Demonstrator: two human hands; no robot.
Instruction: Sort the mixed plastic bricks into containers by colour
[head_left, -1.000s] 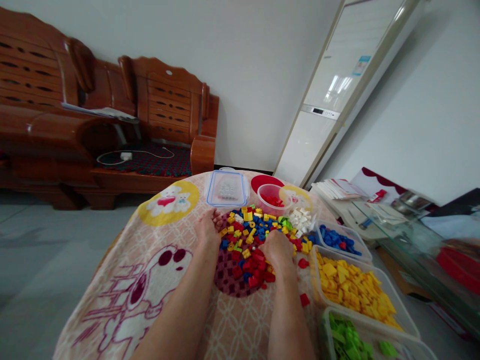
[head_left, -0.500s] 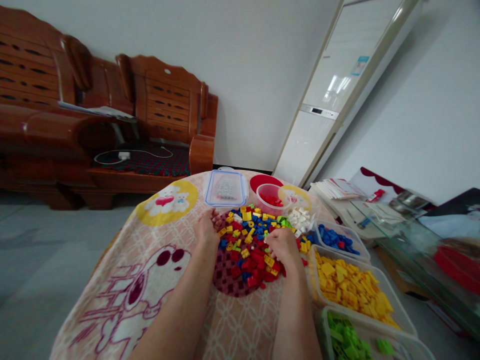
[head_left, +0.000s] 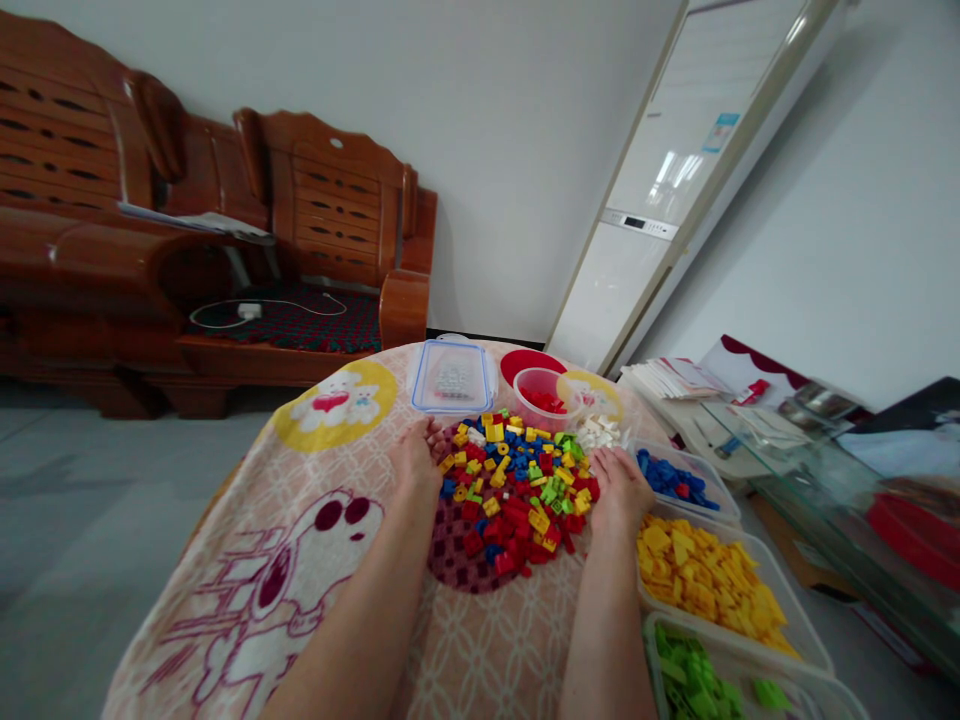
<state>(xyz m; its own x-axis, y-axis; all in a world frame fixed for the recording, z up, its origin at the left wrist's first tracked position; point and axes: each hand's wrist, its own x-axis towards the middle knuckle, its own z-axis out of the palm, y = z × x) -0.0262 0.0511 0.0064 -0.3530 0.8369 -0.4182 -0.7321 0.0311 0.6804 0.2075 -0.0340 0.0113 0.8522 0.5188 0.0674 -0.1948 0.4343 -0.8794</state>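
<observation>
The right hand (head_left: pixel 622 490), fingers bent, is at the right edge of the toy-brick pile (head_left: pixel 517 485), near the white bricks (head_left: pixel 598 432); the left hand (head_left: pixel 415 458), fingers curled, is at its left edge. Whether either grip pinches a brick, I cannot tell. The mixed pile lies between them on the cloth-covered tabletop (head_left: pixel 495 640), beside blue-brick (head_left: pixel 679 482) and yellow-brick boxes (head_left: pixel 806 612).

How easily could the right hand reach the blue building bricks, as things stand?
Probably easily, yes: the blue building bricks sit in an open-topped clear plastic container just beside the right hand, with only its low wall between them.
</observation>
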